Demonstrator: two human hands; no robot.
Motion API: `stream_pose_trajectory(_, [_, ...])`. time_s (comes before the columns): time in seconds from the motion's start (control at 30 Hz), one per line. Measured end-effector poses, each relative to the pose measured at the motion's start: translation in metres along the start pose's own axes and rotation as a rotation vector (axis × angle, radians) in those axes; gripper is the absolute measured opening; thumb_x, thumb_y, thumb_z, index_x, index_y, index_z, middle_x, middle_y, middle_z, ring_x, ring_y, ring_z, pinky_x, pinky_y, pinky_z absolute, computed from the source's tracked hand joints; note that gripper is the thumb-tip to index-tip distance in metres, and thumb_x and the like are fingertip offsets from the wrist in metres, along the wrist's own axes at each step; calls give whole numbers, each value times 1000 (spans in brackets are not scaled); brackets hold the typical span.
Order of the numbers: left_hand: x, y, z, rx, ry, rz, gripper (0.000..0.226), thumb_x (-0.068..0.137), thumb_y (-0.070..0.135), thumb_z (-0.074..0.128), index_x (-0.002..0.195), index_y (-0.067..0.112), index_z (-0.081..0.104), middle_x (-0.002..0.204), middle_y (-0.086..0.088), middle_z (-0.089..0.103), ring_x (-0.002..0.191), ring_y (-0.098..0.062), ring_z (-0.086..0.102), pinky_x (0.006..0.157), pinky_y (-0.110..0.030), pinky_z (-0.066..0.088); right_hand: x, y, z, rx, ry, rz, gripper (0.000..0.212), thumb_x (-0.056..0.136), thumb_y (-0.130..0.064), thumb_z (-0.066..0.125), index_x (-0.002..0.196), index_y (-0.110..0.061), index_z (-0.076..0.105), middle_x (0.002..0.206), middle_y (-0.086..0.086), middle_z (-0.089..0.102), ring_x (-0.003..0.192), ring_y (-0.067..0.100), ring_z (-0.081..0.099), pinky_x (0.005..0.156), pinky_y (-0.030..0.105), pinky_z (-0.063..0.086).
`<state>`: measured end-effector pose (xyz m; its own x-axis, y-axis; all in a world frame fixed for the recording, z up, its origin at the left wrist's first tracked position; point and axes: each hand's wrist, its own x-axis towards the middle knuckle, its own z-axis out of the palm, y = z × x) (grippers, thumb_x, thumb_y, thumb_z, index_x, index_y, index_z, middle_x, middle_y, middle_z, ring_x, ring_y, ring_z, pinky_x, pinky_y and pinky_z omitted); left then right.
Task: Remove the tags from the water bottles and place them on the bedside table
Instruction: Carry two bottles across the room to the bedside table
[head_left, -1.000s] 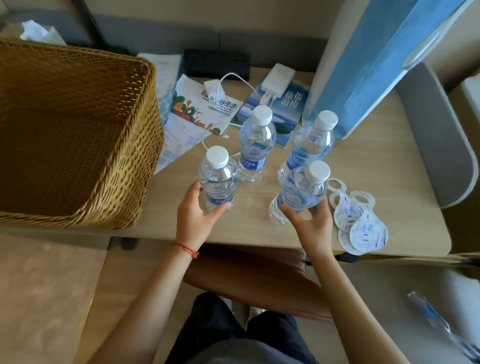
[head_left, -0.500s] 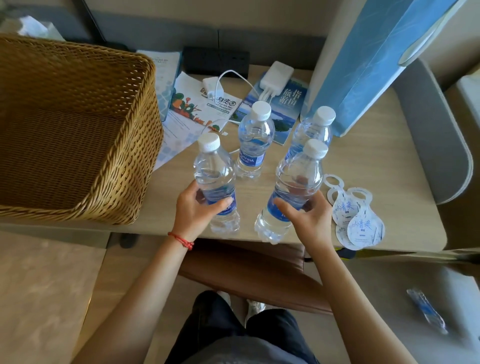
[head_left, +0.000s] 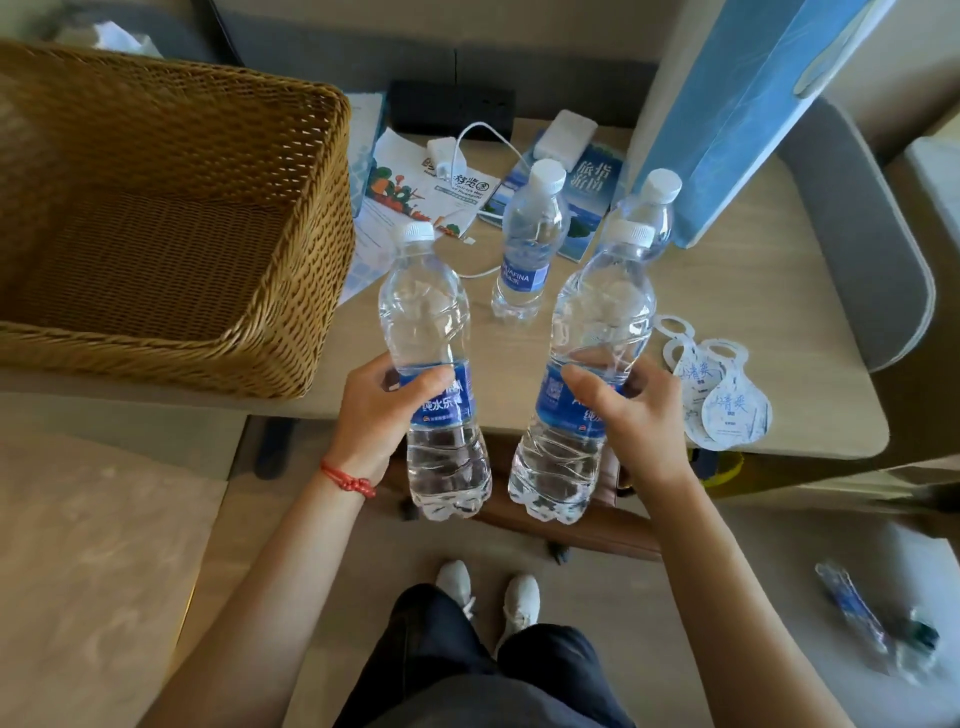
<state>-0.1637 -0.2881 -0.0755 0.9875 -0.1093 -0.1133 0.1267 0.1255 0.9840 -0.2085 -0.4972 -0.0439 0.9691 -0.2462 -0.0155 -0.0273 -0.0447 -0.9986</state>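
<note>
Far left: woven wicker basket (head_left: 171, 218) on the surface (head_left: 810, 291), rim near the raised bottles; could be knocked by a careless swing leftward.

Left hand (head_left: 382, 415) wrapped round the blue label of the left water bottle (head_left: 434, 364), held upright, off the surface, base out over the floor. Smooth, full plastic and a grip low on the body: risk of slipping or tipping top-heavy, then dropping beside the white shoes (head_left: 488, 587).

Centre back: Aquafina bottle (head_left: 527, 249) standing on the surface across a white charging cable (head_left: 483, 140), near brochures (head_left: 431, 192); liable to topple if the cable is snagged.

Right hand (head_left: 631, 415) gripping the right water bottle (head_left: 592, 364) round its label, likewise lifted clear. A fourth bottle (head_left: 652, 213) directly behind it, mostly hidden; easily bumped on the way back down.

No tags visible on any neck. Removed tags (head_left: 717, 395) piled at the surface's near right edge, just beside the right hand; could be brushed off onto the floor by a passing forearm.

Far right, on the floor: something crumpled in clear and blue plastic (head_left: 872, 623), blurred; a tripping or rolling hazard underfoot.
</note>
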Motion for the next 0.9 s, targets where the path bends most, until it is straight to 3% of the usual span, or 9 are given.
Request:
stream_pose_trajectory(0.2, [-52, -2, -8, -26, 74, -58, 24, 54, 39, 73, 72, 24, 72, 69, 6, 73, 65, -7, 68, 55, -18, 52, -37, -4, -1, 25, -101, -5, 26, 69, -30, 72, 88, -12, 70, 80, -5, 75, 76, 12, 71, 60, 17, 51])
stream_pose_trajectory(0.33, [-95, -7, -8, -5, 168, -90, 23, 56, 32, 75, 76, 22, 70, 70, 6, 73, 68, -9, 68, 60, -22, 54, -63, 0, -6, 16, -182, -23, 25, 75, -21, 68, 92, -3, 68, 78, -5, 74, 73, 11, 70, 58, 15, 51])
stream_pose_trajectory(0.47, [-145, -14, -4, 47, 278, -90, 6, 72, 18, 73, 76, 20, 69, 64, 10, 71, 62, -4, 66, 53, -16, 50, -88, 3, -12, -1, -266, 5, 23, 74, -25, 68, 89, -8, 70, 79, -3, 74, 74, 15, 70, 61, 19, 52])
stream_pose_trajectory(0.57, [-180, -21, -6, 65, 346, -69, 9, 76, 10, 69, 73, 19, 67, 59, 12, 69, 56, 0, 64, 49, -14, 47, -104, 4, -11, -12, -349, -25, 13, 76, -22, 67, 83, -12, 70, 76, -1, 73, 73, 19, 70, 63, 23, 54])
stream_pose_trajectory(0.67, [-211, -26, -12, 30, 389, -103, 16, 61, 24, 79, 73, 22, 68, 65, 10, 71, 62, -5, 67, 56, -22, 50, -118, 7, -5, -17, -420, -10, 10, 76, -26, 70, 82, -18, 71, 80, 1, 74, 76, 20, 71, 66, 28, 56])
stream_pose_trajectory(0.73, [-229, -28, -18, -6, 431, -94, 17, 54, 31, 77, 70, 28, 71, 67, 11, 72, 64, -5, 68, 55, -19, 51, -126, 10, 3, -12, -469, 32, 17, 73, -32, 73, 86, -21, 71, 86, 4, 74, 81, 23, 71, 71, 37, 58])
stream_pose_trajectory(0.83, [-255, -29, -30, -39, 535, -95, 10, 60, 29, 72, 69, 28, 71, 66, 12, 72, 62, -4, 68, 51, -15, 50, -138, 11, 21, -21, -549, 67, 24, 69, -40, 73, 88, -26, 70, 89, 3, 74, 82, 23, 71, 73, 41, 58])
stream_pose_trajectory(0.9, [-270, -31, -42, -25, 607, -99, 9, 66, 23, 75, 73, 22, 69, 67, 10, 72, 63, -6, 68, 52, -16, 51, -145, 12, 36, -45, -614, 70, 27, 69, -40, 73, 90, -23, 70, 89, 1, 74, 81, 21, 71, 70, 35, 58])
